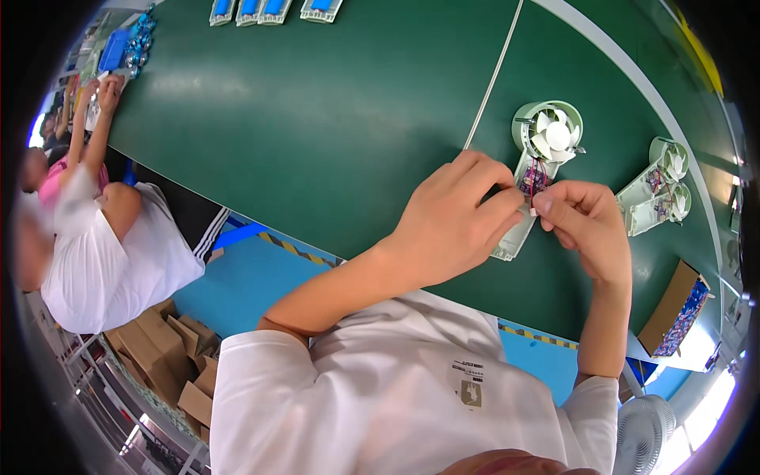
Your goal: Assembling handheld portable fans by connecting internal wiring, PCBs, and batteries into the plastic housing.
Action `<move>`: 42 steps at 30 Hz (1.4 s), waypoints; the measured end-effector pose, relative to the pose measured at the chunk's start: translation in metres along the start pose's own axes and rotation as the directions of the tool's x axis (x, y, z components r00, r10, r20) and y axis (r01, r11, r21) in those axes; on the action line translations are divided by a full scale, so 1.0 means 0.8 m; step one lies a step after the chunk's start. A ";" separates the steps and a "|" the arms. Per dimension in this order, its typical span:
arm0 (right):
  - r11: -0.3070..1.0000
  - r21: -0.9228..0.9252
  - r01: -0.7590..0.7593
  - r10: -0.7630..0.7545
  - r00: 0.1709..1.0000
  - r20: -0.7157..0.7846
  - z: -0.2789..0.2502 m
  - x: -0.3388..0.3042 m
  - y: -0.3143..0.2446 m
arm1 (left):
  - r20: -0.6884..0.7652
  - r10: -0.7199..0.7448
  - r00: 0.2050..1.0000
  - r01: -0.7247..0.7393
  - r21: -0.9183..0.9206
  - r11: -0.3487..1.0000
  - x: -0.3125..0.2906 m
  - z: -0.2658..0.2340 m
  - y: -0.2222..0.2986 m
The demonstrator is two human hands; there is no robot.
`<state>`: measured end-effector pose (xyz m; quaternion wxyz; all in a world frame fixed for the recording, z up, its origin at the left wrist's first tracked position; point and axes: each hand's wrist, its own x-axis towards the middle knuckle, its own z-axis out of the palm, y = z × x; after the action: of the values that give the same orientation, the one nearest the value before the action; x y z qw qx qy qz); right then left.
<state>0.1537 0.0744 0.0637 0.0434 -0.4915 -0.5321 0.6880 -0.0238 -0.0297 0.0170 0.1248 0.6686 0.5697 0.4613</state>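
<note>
A pale green handheld fan housing (516,237) lies open on the green table, its round head with white blades (556,135) pointing away from me. In its handle sits a small purple circuit board (535,179) with thin red and dark wires. My right hand (590,226) is closed, thumb and forefinger pinching a small white wire connector (533,211) just below the board. From the left, my left hand (455,212) curls its bent fingers over the housing's left edge beside the wires. Its thumb and part of the handle are hidden.
Two similar fan housings (661,190) lie to the right, near a cardboard box (675,309). Several housings with blue parts (273,8) line the far edge. A thin pale rod or cord (495,75) crosses the table. Another person (119,245) works at left; cartons (162,348) stand below.
</note>
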 end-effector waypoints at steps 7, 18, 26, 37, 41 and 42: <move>0.996 -0.038 0.078 -0.080 0.995 -0.058 0.014 -0.013 0.003 | -0.206 0.039 0.978 -0.048 -0.037 0.998 -0.007 0.009 0.011; 0.925 -0.180 0.335 -0.374 0.886 -0.275 0.032 -0.028 -0.005 | -0.037 -0.376 0.926 0.339 -0.358 0.870 0.005 -0.014 0.017; 0.665 -0.614 0.425 -0.607 0.787 -0.112 0.025 -0.019 0.000 | 0.151 -0.577 0.803 0.542 -0.589 0.599 0.006 -0.010 0.004; 0.979 0.130 0.155 -0.136 0.980 -0.148 0.024 -0.018 0.005 | -0.168 -0.209 0.963 0.141 -0.344 0.928 -0.003 0.013 0.006; 0.956 0.259 0.139 -0.099 0.982 -0.164 0.025 -0.017 0.011 | -0.181 -0.176 0.968 0.120 -0.286 0.951 -0.003 0.016 0.008; 0.957 0.256 0.137 -0.097 0.982 -0.163 0.024 -0.016 0.013 | -0.191 -0.168 0.967 0.115 -0.262 0.958 -0.003 0.016 0.008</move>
<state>0.1512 0.0491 0.0628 0.1896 -0.4988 -0.4584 0.7107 -0.0095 -0.0295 0.0133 0.1790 0.5522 0.5640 0.5873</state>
